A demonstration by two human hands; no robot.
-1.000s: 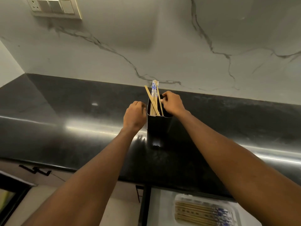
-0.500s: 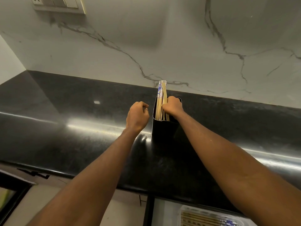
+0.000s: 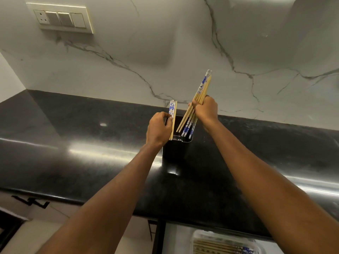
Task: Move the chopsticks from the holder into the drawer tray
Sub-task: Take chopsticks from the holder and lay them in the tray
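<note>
Nearest me, at 5 o'clock, the drawer tray (image 3: 220, 234) is sitting below the counter edge with a row of stored sticks (image 3: 216, 247) already lying in it. Trouble is waiting on the way down there, I am thinking: the bunch is fanned, not squared, so a loose stick could be slipping out and dropping short of the tray.

Further out, the black holder (image 3: 175, 153) is standing upright at centre on the dark countertop (image 3: 82, 136). If the bunch's lower ends are catching its rim on the way out, the holder could be tipping or skidding.

At the holder's 9 o'clock my left hand (image 3: 158, 128) is curling its fingers round a few upright chopsticks (image 3: 173, 110), pinching them at the left rim, lower ends inside. At the holder's 1 o'clock my right hand (image 3: 206, 109) is gripping the bunch (image 3: 202, 88) in a closed fist, leaning it toward 1 o'clock; its lower ends are hanging at the holder's mouth, and I cannot tell whether they are clear.

Farthest off, a switch panel (image 3: 60, 18) is showing at 10 o'clock on the marble wall (image 3: 165, 52).
</note>
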